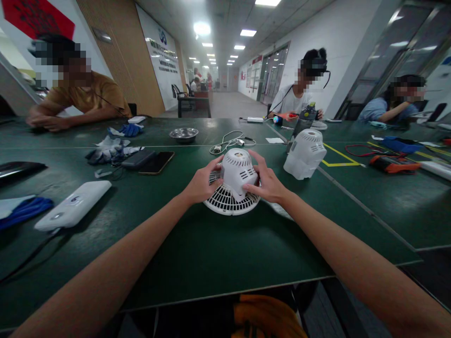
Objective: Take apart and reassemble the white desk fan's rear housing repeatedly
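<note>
A small white fan (235,180) lies face down on the green table (211,253), its round grille on the mat and its motor housing pointing up. My left hand (202,184) grips the housing's left side, fingers curled around it. My right hand (267,180) holds the right side, thumb and fingers pressed on the housing. A second white fan housing (305,153) stands to the right, apart from both hands.
A white power bank (73,205), a dark phone (156,162), gloves (110,149), a metal bowl (183,134) and a white cable (229,141) lie on the table. Three people sit at the far side. Tools (394,164) lie at right.
</note>
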`<control>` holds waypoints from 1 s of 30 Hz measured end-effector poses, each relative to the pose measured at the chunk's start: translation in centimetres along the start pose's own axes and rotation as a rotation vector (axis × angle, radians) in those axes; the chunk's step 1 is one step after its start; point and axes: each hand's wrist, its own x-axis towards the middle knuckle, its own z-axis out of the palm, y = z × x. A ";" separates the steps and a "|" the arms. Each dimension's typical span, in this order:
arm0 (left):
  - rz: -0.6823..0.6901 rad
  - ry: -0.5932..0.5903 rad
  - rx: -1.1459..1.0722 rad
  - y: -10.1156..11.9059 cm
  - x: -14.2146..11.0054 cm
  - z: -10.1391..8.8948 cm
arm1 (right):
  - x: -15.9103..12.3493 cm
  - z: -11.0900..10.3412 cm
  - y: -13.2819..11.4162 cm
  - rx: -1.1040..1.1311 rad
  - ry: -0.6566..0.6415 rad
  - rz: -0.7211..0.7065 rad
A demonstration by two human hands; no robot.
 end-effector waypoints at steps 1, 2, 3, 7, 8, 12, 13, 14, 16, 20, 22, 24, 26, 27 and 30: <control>0.023 -0.017 -0.039 -0.1 -0.1 0.1 | -0.1 -0.1 -0.3 0.022 -0.035 0.001; 0.052 -0.037 -0.068 -0.2 -0.2 0.2 | -0.2 -0.1 -0.6 0.037 -0.065 -0.001; 0.081 -0.050 -0.086 -0.2 -0.3 0.3 | -0.3 -0.1 -0.9 0.048 -0.088 -0.004; 0.122 -0.009 -0.095 0.2 -0.5 0.9 | -0.3 0.1 -2.0 0.082 -0.113 -0.008; 0.121 -0.004 -0.102 0.4 -0.5 1.0 | -0.3 0.1 -2.2 0.090 -0.113 -0.003; 0.159 -0.006 -0.136 0.5 -0.3 0.9 | -0.2 0.1 -2.5 0.147 -0.121 0.015; 0.174 -0.003 -0.137 0.5 -0.2 0.9 | -0.2 0.1 -2.5 0.166 -0.125 0.020; 0.185 0.000 -0.132 0.4 -0.2 0.8 | -0.3 0.1 -2.6 0.184 -0.128 0.024; 0.194 0.002 -0.116 0.1 -0.1 0.8 | -0.3 0.1 -2.6 0.211 -0.128 0.036; 0.197 -0.006 -0.104 -0.2 0.0 0.8 | -0.3 0.1 -2.5 0.243 -0.122 0.053; 0.200 -0.006 -0.106 -0.3 0.0 0.7 | -0.2 0.1 -2.4 0.273 -0.128 0.061; 0.199 -0.002 -0.108 -0.3 0.0 0.7 | -0.2 0.1 -2.4 0.305 -0.137 0.068; 0.196 0.010 -0.115 -0.3 0.0 0.7 | -0.2 0.1 -2.3 0.326 -0.148 0.076; 0.195 0.017 -0.120 -0.3 0.0 0.8 | -0.1 0.1 -2.3 0.334 -0.153 0.080; 0.194 0.029 -0.132 -0.3 0.0 0.9 | -0.1 0.2 -2.2 0.350 -0.158 0.098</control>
